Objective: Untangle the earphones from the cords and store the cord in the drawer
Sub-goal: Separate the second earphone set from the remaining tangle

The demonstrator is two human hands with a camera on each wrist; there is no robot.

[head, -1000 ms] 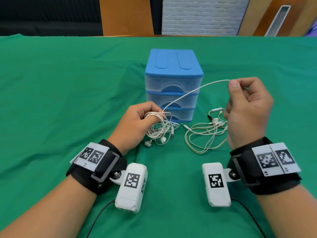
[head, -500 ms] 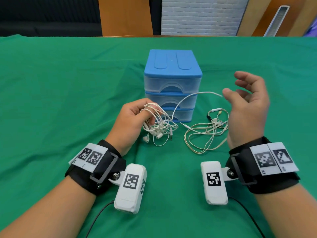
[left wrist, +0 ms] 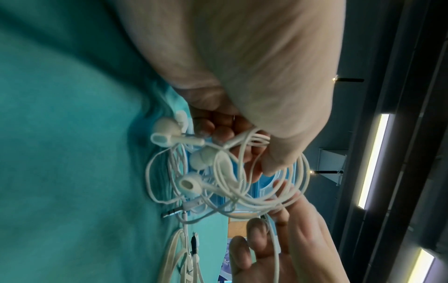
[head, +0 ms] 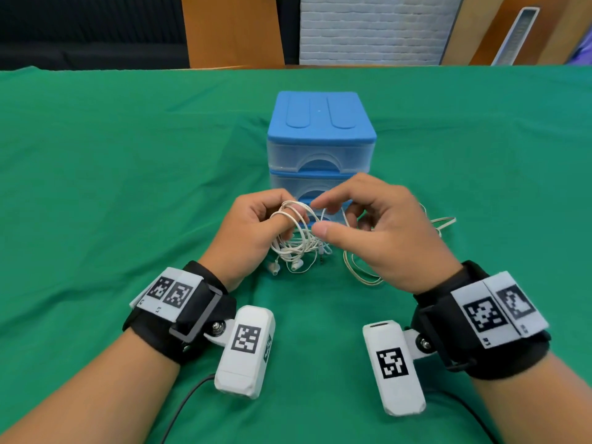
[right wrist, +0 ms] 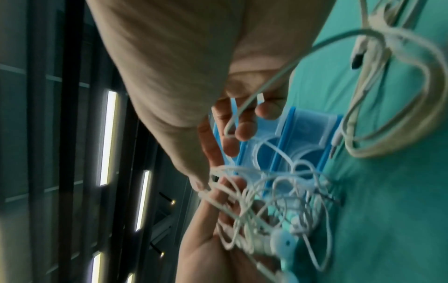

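My left hand (head: 285, 222) grips a tangle of thin white earphones (head: 296, 248), with loops wound over its thumb and forefinger. The earbuds (head: 296, 265) dangle just above the cloth. In the left wrist view the curled fingers (left wrist: 218, 132) clutch the loops and an earbud (left wrist: 189, 184) hangs below. My right hand (head: 318, 216) is at the tangle, thumb and forefinger apart on either side of the loops. A loose strand (right wrist: 242, 109) lies across its fingers. A thicker cream cord (head: 358, 274) lies coiled on the cloth, partly hidden under the right hand.
A blue three-drawer unit (head: 320, 123) stands just behind the hands, all drawers closed. Green cloth (head: 128, 187) covers the whole table. The cream cord's loops (right wrist: 412, 95) and plugs spread to the right of the drawers.
My right hand let go of the strand it held raised, then moved left and down to the tangle. My left hand lifted the bundle slightly and turned it toward the right hand.
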